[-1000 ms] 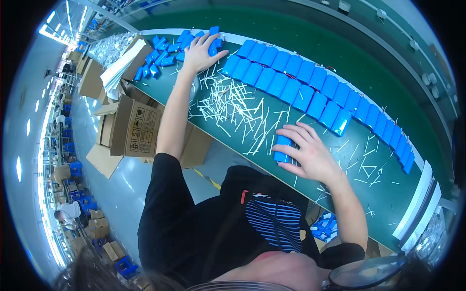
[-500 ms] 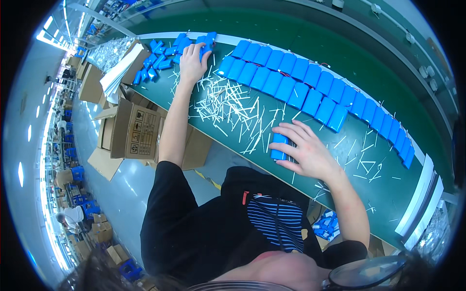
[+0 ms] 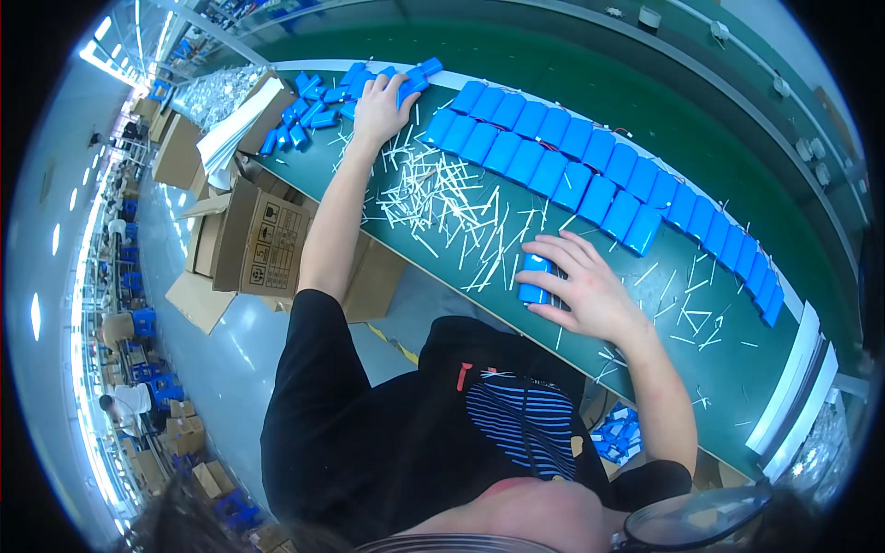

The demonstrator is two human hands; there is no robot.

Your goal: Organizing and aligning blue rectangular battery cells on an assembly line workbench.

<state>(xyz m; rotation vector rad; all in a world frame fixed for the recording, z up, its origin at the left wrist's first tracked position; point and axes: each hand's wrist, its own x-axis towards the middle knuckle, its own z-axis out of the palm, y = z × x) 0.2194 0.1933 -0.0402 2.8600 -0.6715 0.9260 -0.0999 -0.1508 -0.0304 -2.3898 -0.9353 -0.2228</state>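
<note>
At the far left of the green bench, my left hand (image 3: 380,111) has its fingers curled over a blue battery pack (image 3: 413,87) beside a loose heap of similar packs (image 3: 318,106). My right hand (image 3: 590,290) lies near the bench's front edge, thumb and fingers around another blue battery pack (image 3: 535,278) that rests on the surface. Its right part is covered by my fingers. Beyond it, two rows of blue packs (image 3: 525,157) stand side by side, thin wires showing at some of their ends.
Many thin white strips (image 3: 438,198) lie scattered between my hands, with more strips (image 3: 696,313) right of my right hand. Open cardboard boxes (image 3: 267,240) stand by the bench's left edge. Below the bench is a batch of blue packs (image 3: 618,435).
My left hand has shifted slightly to the right, and blue packs at its fingertips have moved right with it. My right hand stays on its pack, almost unmoved.
</note>
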